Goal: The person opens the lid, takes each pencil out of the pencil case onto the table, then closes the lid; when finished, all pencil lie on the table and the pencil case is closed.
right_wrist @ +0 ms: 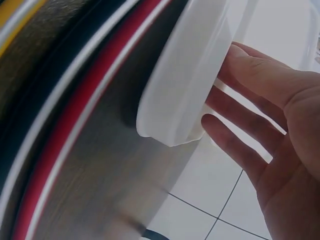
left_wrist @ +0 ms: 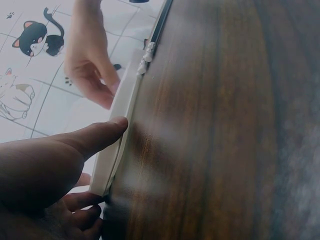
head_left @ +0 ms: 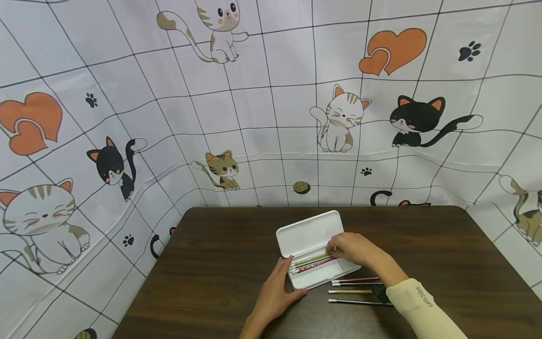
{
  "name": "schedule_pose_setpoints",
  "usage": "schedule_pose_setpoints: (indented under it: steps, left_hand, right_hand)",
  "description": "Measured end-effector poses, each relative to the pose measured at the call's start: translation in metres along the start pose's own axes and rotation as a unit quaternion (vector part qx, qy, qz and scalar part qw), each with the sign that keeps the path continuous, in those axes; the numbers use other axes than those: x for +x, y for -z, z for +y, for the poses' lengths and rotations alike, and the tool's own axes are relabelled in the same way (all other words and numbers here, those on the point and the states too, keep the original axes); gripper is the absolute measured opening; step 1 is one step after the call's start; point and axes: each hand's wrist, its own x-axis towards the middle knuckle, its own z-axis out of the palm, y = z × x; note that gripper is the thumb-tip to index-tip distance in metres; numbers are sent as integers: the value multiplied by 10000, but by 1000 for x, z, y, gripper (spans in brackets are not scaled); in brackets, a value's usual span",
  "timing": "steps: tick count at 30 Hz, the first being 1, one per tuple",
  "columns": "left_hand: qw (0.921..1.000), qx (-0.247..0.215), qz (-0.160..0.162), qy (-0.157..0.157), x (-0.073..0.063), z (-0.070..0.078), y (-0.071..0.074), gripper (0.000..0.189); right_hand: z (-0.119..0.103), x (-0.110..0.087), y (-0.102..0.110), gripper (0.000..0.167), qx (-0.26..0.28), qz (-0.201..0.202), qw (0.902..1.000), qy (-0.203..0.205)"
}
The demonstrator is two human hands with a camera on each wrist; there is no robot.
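An open white pencil case (head_left: 316, 281) lies on the table, its lid (head_left: 309, 234) tipped back. Several pencils (head_left: 311, 264), yellow, green and red among them, lie inside with eraser ends to the left. My left hand (head_left: 275, 289) grips the case's left end; its thumb (left_wrist: 102, 136) presses on the outer wall in the left wrist view. My right hand (head_left: 355, 249) reaches into the case at the pencils' right ends. In the right wrist view the case wall hides its fingertips, so I cannot tell whether they pinch a pencil.
Several more pencils (head_left: 349, 292) lie on the table in front of the case, partly under my right forearm. A dark wristband (head_left: 381, 292) shows at that wrist, by a pale sleeve (head_left: 419, 301). A cat-print sheet (head_left: 254, 117) hangs behind the brown table (head_left: 203, 273).
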Motion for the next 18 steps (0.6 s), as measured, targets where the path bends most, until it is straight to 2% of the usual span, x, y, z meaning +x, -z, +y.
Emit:
schedule_pose_setpoints:
  steps: [8, 14, 18]
  left_hand:
    - [10000, -28, 7, 10, 0, 1, 0, 91]
    - [10000, -5, 37, -59, 0, 1, 0, 90]
    - [10000, -19, 64, -70, 0, 1, 0, 90]
  right_hand:
    - [0, -1, -1, 9, -167, 127, 9996, 163]
    - [-2, -2, -1, 8, -145, 23, 9999, -10]
    - [-3, -1, -1, 11, -120, 62, 9999, 44]
